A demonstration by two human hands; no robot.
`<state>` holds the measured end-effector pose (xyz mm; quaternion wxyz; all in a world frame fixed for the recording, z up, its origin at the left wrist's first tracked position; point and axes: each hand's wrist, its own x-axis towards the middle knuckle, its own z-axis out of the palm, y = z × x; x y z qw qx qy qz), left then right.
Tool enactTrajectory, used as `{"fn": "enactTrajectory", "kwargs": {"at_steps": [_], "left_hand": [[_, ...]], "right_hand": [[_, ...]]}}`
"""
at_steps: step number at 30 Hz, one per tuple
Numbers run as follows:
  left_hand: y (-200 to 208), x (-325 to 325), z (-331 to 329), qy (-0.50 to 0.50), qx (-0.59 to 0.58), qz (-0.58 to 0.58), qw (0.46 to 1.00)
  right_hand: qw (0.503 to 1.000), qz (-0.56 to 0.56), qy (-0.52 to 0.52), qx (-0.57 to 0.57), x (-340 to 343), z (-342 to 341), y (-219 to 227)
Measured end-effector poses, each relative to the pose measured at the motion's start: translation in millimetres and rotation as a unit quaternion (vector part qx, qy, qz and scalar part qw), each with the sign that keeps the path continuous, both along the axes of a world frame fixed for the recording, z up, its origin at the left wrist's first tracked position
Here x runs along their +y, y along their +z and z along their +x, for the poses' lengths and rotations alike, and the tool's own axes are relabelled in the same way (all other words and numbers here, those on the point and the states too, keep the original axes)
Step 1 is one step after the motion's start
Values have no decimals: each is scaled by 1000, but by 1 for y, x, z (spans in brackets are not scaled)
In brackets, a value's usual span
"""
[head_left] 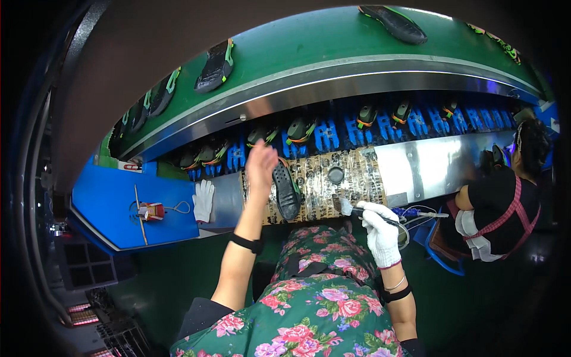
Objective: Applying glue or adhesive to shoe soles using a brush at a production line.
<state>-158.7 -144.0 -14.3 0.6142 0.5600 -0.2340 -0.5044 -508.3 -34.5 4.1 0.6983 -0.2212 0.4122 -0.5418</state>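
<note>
My bare left hand (260,168) is over the far left part of the taped cardboard mat (363,169), fingers stretched toward the rack and slightly blurred. It appears to hold nothing. Just right of it, a dark shoe sole (286,193) lies lengthwise on the mat, its near end at the bench edge. A white knit glove covers my right hand (381,232), which is closed around a dark-handled brush (357,211). The brush's pale bristles point left over the mat's near edge. A small round black dish (336,174) sits on the mat beyond the brush.
Blue slotted holders (326,135) with several black-and-green shoes line the back. Above runs a green belt (297,50) carrying shoes. A white glove (203,201) lies left, near a small red box (151,211) on a blue surface. A person (499,208) works at right.
</note>
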Motion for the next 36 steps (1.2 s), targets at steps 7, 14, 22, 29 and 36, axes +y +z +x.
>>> {"fn": "enactTrajectory", "kwargs": {"at_steps": [7,14,22,29,36], "left_hand": [[-134,94,-36,-142,-558,348,740],[-108,107,-24,-28,-279,54,959],[116,26,-76,-90,-336,-272,897],[189,-161,-54,-43,-675,-110,729],[172,-219,-62,24,-704,-75,705]], "right_hand": [[999,21,-27,-29,-6,-1,-2],[997,43,-41,-38,1,-16,-17],[992,56,-100,-46,0,-29,-23],[995,-2,-90,-35,3,-21,-14],[993,4,-113,-28,13,-30,-14]]}}
